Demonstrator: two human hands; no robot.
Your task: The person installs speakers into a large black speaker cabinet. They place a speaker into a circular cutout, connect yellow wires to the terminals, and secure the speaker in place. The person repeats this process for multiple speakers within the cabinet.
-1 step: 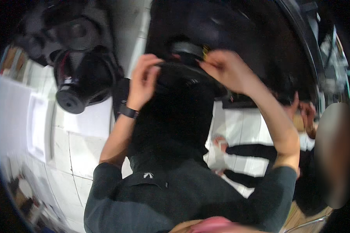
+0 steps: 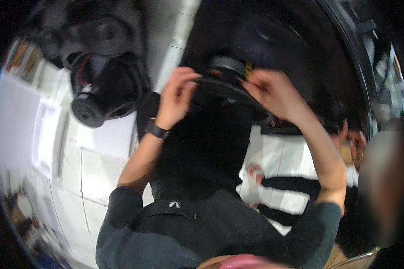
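Observation:
Both my hands are raised to a black round disc-like part (image 2: 224, 85) at the top middle. My left hand (image 2: 179, 92) pinches its left rim with bent fingers; a black wristband (image 2: 157, 130) sits on that wrist. My right hand (image 2: 271, 92) grips the right rim. The part sits on top of a tall black body (image 2: 206, 148) that hides what is underneath. My grey sleeves come in from the lower edge.
A bulky black device with a round snout (image 2: 98, 94) lies on the white tiled floor (image 2: 98, 170) to the left. A large dark curved shape (image 2: 300, 40) fills the upper right. Another person's hand (image 2: 352, 141) and dark-sleeved limbs (image 2: 292, 184) are at the right.

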